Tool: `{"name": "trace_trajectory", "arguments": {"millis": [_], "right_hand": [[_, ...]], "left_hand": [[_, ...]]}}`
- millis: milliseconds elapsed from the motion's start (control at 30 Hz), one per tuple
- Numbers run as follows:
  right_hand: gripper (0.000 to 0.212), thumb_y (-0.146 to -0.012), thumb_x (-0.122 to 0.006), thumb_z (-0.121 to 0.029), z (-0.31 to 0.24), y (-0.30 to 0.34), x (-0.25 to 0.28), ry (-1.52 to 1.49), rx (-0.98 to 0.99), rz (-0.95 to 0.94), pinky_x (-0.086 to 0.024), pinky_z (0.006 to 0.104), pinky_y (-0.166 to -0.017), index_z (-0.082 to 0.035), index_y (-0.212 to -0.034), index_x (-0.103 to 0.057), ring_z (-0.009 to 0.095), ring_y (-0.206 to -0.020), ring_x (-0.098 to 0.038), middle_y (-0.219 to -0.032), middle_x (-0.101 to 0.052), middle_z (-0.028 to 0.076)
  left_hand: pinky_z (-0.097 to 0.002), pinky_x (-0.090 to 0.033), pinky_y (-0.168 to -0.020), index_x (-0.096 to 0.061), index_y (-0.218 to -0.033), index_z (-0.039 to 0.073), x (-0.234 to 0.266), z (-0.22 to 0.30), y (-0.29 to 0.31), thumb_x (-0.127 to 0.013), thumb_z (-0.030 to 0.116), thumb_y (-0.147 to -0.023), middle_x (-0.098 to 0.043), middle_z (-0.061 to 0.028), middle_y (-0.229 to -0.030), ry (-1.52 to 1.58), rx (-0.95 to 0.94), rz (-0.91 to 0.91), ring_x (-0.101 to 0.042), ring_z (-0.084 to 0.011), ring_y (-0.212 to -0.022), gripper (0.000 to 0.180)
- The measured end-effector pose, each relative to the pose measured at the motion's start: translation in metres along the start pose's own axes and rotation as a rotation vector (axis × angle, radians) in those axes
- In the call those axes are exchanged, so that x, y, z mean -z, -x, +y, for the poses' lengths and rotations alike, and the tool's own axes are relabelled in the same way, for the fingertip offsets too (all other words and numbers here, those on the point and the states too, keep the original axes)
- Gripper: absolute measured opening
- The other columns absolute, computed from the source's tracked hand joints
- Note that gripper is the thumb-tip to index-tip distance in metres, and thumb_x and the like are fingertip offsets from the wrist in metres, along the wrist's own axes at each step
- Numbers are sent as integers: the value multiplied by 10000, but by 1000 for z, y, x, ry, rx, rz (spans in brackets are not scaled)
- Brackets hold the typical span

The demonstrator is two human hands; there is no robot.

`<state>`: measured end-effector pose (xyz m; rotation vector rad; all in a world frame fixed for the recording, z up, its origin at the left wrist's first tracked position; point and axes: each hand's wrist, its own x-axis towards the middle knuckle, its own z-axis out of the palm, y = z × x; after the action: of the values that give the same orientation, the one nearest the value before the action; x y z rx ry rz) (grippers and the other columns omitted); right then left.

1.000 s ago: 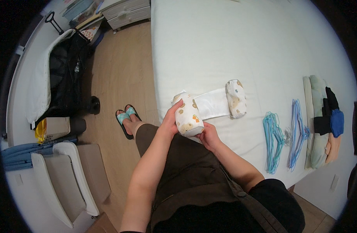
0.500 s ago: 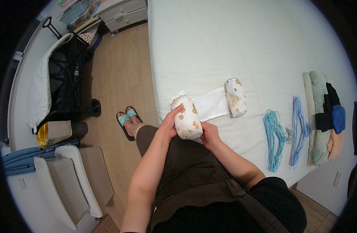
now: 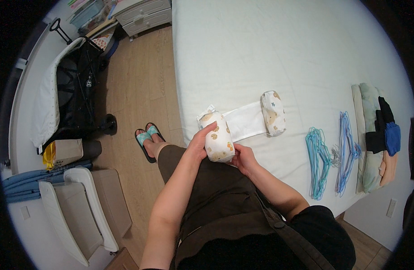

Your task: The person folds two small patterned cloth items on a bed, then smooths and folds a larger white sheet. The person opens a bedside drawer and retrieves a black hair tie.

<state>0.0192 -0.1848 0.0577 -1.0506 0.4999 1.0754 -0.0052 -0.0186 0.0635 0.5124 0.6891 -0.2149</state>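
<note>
A baby bolster pillow lies near the bed's front edge: two padded rolls in white cloth with tan and orange prints, joined by a flat white cloth panel [image 3: 246, 120]. Both my hands are on the near-left roll [image 3: 219, 143], which is tipped up toward me. My left hand [image 3: 199, 145] grips its left side, thumb lying across the top. At the lower right end, my right hand [image 3: 244, 159] has its fingers closed at the roll's edge; some fingertips are hidden. The other roll [image 3: 273, 113] rests on the sheet, untouched.
Right on the bed [image 3: 243, 49] lie teal hangers [image 3: 318, 162], blue hangers [image 3: 345, 153] and a pile of folded clothes [image 3: 373, 166]. Left on the floor stand a black folding wagon [image 3: 78, 90] and a pale plastic bin [image 3: 110, 202]. A white drawer cabinet [image 3: 144, 20] stands farther back.
The held roll has turned slightly, its orange print shifting right. My right hand's fingers have shifted a little at its lower end. The far roll and the hangers stay put.
</note>
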Motion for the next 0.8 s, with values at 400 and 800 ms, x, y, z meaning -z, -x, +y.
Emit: {"name": "trace_trajectory", "arguments": {"millis": [400, 800], "right_hand": [[346, -842, -436, -237, 3, 1, 0, -87, 15, -88, -461, 340, -754, 34, -1028, -545, 229, -860, -580, -953, -599, 135], [652, -695, -724, -226, 9, 22, -16, 756, 675, 66, -418, 306, -827, -5, -1189, -360, 200, -973, -505, -1075, -515, 114]], "left_hand": [[-323, -495, -676, -523, -1060, -28, -10, -5, 1, -650, 212, -759, -602, -117, -939, -127, -75, 158, -605, -207, -794, 405], [-308, -493, -674, -551, -1010, -42, -31, -11, -13, -704, 237, -696, -615, -129, -913, -443, -333, 570, -612, -198, -799, 447]]}}
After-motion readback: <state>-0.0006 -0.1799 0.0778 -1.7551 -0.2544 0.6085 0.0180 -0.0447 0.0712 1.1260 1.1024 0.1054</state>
